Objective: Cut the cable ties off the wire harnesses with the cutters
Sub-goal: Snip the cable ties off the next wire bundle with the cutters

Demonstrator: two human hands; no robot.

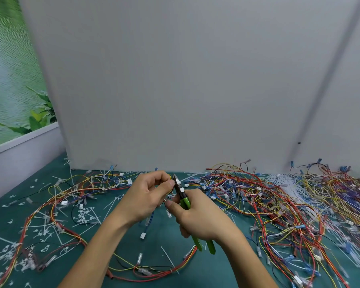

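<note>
Over the middle of the green surface [116,256], the left hand [148,196] was curled, its thumb and fingertips pinching a thin bunch of wires [171,185] right at the head of the cutters [185,202]. The right hand [197,217] was wrapped round the cutters' two green handles. The handle ends stuck out below the palm, and their middle was hidden inside the fist. The dark head pointed up and away, touching the pinched wires. The blades were too small and blurred to show whether they stood apart or whether a cable tie lay between them. Where the pinched wires ran on was also unclear, since both hands covered them. A white plug [142,235] lay on the surface just below the left wrist.

Left of the hands, a long harness [54,206] of red, yellow and orange wires lay in a wide loop, passing beneath both forearms and cut off at the lower edge. Around it lay many cut cable ties [84,215], white snippets and straight tails scattered over the green. Right of the hands, a dense pile of harnesses [295,206] spread to the frame's edge, so tangled that single harnesses could not be told apart. A pale sheaf of white ties [287,188] lay within it. Behind everything stood a white panel [175,80], and at far left a leafy picture [10,80] was partly cut off.
</note>
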